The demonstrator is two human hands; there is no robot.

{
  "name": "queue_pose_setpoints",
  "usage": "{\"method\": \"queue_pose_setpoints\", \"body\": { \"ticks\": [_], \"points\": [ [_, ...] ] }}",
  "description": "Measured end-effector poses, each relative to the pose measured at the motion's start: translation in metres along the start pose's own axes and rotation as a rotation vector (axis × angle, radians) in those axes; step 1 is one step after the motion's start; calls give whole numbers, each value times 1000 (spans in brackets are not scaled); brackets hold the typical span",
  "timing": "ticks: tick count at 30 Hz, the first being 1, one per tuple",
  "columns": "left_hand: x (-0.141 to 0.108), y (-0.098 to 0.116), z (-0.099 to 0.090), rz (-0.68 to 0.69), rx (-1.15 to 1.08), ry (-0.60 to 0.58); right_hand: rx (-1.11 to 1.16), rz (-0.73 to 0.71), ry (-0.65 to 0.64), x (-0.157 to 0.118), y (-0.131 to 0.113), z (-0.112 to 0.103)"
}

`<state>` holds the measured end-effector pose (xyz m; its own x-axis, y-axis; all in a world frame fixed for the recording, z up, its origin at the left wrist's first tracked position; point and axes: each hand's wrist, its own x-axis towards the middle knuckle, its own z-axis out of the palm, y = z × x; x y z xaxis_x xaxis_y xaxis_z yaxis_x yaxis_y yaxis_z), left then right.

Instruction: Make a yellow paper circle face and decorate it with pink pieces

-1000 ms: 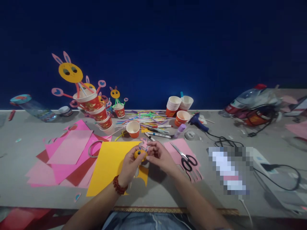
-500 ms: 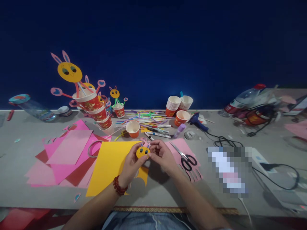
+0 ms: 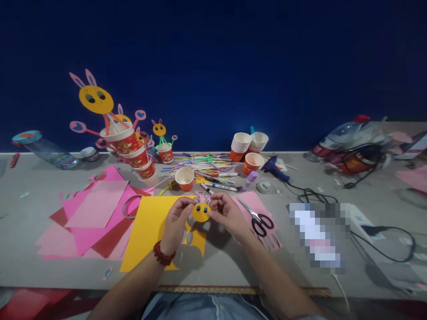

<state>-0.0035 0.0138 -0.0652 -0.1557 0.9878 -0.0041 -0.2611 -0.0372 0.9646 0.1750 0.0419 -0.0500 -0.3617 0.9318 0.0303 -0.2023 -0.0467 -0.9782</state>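
Observation:
A small round yellow paper bunny face (image 3: pixel 201 213) with blue eyes and upright ears is held up between my two hands. The fingertips of my left hand (image 3: pixel 176 224) are closed at its upper left edge, by an ear. My right hand (image 3: pixel 228 215) pinches the right edge between thumb and fingers. Behind the ears are pink cut pieces (image 3: pixel 200 195), too small to make out clearly. Beneath my left hand lies a yellow paper sheet (image 3: pixel 147 226) with cut-out gaps. Black-handled scissors (image 3: pixel 262 223) rest on pink paper to the right of my right hand.
Paper cups with bunny figures (image 3: pixel 125 142) stand at the back left. Beyond my hands are an orange cup (image 3: pixel 184 179), markers (image 3: pixel 220 186) and pipe cleaners (image 3: pixel 203 162). A blue glue gun (image 3: pixel 276 170) trails its cord rightward. Pink sheets (image 3: pixel 96 204) overlap at left.
My left thumb has drawn back from the face's lower front to its left edge, so more of the face shows. The face has shifted slightly right.

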Motion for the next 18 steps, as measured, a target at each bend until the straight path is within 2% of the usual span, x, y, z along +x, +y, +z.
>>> {"method": "queue_pose_setpoints", "body": {
  "ticks": [18],
  "points": [
    [-2,8,0,99,164,-72,-122,-58,8,0,3,0]
  ]
}}
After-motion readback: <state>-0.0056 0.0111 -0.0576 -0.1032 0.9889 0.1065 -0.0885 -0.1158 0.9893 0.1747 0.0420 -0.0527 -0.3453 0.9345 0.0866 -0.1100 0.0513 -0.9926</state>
